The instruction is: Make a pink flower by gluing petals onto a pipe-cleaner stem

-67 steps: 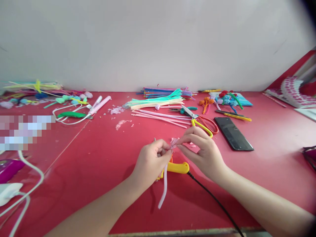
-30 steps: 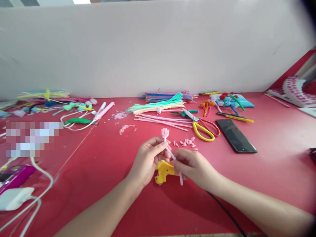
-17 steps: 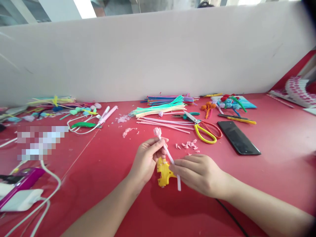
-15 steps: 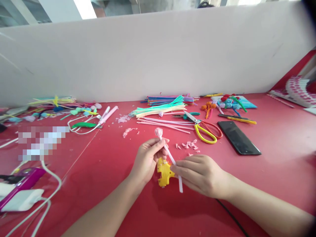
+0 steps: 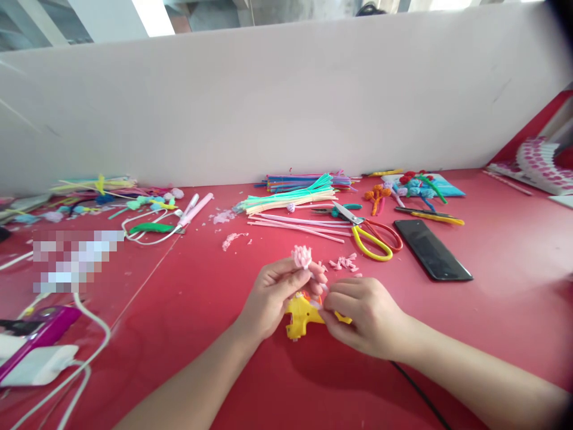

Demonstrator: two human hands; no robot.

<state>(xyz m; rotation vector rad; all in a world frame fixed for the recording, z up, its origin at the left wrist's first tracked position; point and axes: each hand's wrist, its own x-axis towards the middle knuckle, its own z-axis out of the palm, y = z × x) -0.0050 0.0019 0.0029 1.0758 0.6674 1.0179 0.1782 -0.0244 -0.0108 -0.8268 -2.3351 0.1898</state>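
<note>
My left hand [image 5: 277, 294] pinches a small pink flower [image 5: 301, 257] just below its head, which stands up above the thumb with many little petal tips. A pale strip or stem [image 5: 324, 288] runs from the flower down toward my right hand [image 5: 367, 313]. Closed fingers of my right hand grip its lower part, and its end is hidden. Beneath both hands lies a yellow hot glue gun [image 5: 297, 316] on the red table. Small pink snippets [image 5: 344, 262] are scattered just behind my right hand.
Scissors [image 5: 373, 242] with yellow and red handles lie beyond the snippets, near a black phone [image 5: 432, 249]. Pink pipe cleaners [image 5: 298, 226] and a mint bundle [image 5: 290, 194] lie farther back. White cables [image 5: 101, 310] cross the left side. A pale partition [image 5: 286, 107] stands behind.
The flower head has tipped toward me and shifted slightly right and down, showing its petals. My right fingers have curled in, and the strip's long lower end is now out of sight.
</note>
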